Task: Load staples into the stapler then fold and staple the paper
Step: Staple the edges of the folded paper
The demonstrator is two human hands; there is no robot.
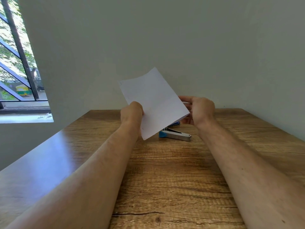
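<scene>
A folded white paper point(153, 103) is held up tilted above the wooden table point(173, 171). My left hand point(131, 114) grips its lower left edge. My right hand point(198, 110) holds its right edge, fingers behind the sheet and thumb in front. A blue and silver stapler point(175, 134) lies on the table just below the paper, its top arm swung open; the paper hides its far part.
A plain wall stands right behind the table's far edge. A window with dark bars point(18, 63) is at the left, with a sill below it. The table's left side shows a glossy reflection.
</scene>
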